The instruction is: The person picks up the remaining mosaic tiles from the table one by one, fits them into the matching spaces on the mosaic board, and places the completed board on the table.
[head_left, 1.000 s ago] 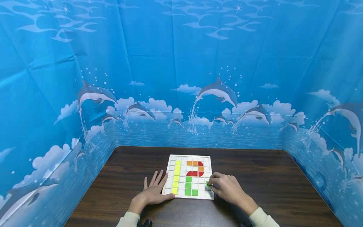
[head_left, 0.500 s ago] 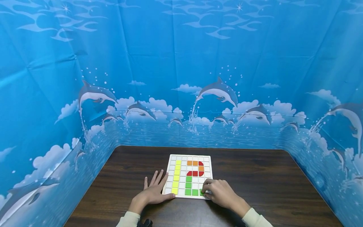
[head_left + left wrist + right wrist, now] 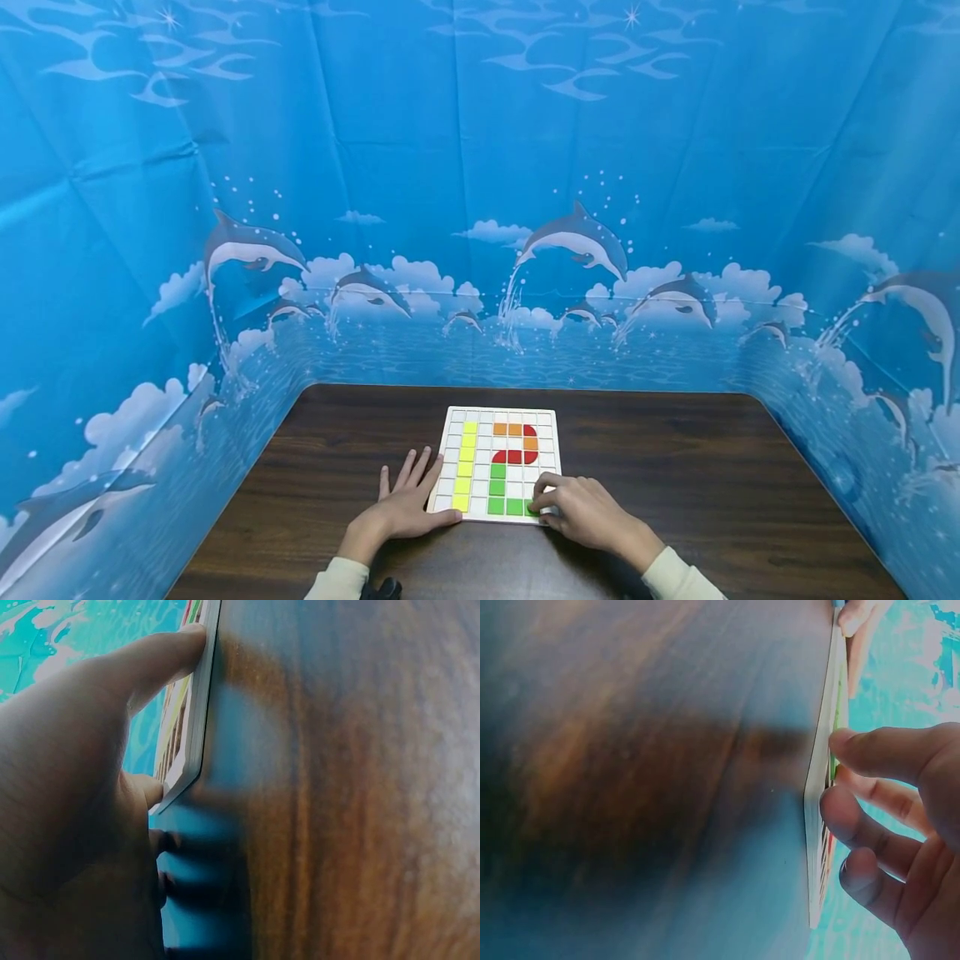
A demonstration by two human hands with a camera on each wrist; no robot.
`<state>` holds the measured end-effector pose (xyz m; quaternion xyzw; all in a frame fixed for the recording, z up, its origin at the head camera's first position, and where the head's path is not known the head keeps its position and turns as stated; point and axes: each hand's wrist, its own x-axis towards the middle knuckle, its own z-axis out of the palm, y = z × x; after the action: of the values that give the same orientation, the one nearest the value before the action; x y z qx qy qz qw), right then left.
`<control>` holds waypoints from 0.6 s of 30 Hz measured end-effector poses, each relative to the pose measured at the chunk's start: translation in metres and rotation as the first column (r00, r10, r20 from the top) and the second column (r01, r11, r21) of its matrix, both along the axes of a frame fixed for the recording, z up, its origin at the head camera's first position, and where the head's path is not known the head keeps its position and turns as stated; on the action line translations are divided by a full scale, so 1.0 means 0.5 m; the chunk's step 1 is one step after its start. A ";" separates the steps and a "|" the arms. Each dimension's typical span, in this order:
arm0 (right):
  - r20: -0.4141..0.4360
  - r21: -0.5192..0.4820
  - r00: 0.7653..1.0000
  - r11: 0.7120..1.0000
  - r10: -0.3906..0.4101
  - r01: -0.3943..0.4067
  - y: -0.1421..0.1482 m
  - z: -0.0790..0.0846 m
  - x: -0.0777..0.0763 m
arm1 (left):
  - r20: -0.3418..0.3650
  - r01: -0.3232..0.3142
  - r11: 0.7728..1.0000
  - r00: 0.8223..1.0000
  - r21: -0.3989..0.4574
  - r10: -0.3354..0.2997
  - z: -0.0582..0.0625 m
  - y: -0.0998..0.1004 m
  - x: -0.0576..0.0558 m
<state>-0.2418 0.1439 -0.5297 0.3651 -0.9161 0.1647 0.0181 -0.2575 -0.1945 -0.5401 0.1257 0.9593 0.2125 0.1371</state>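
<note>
A white gridded board [image 3: 482, 468] lies on the dark wooden table, with square and rounded tiles set in it. My left hand [image 3: 408, 505] is spread flat at the board's left side, its thumb on the near left corner. At the near right part of the board, my right hand [image 3: 588, 510] pinches a green tile [image 3: 531, 507] between thumb and index finger, the tile partly hidden by the fingertips. It sits at the end of a row of green tiles [image 3: 497, 488]. In the right wrist view the thumb and fingers meet at the board's edge [image 3: 815, 825].
Yellow tiles [image 3: 466, 455] form a column on the board's left. Orange tiles [image 3: 506, 430] and red tiles [image 3: 514, 457] make a curve at its upper right. Brown tabletop [image 3: 675, 467] surrounds the board, and a blue dolphin-print curtain [image 3: 450, 167] encloses the table.
My right hand has moved left and nearer with the green tile, from the board's right edge to the bottom row, and stays there now. The left hand has kept its place.
</note>
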 end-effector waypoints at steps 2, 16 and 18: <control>0.018 0.006 1.000 1.000 -0.006 0.006 0.000 0.002 0.000 | 0.005 -0.004 1.000 1.000 -0.010 0.004 0.002 0.001 0.000; -0.018 -0.063 0.996 0.994 -0.092 0.091 0.022 0.007 0.010 | -0.001 -0.014 0.999 1.000 0.050 0.014 -0.009 -0.001 -0.009; -0.050 -0.081 0.992 0.991 -0.114 0.110 0.035 0.013 0.009 | -0.016 -0.020 0.999 1.000 0.043 0.021 0.001 -0.002 -0.012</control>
<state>-0.2373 0.1612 -0.5234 0.3164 -0.9271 0.1894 0.0666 -0.2633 -0.1955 -0.5397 0.1206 0.9568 0.2336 0.1244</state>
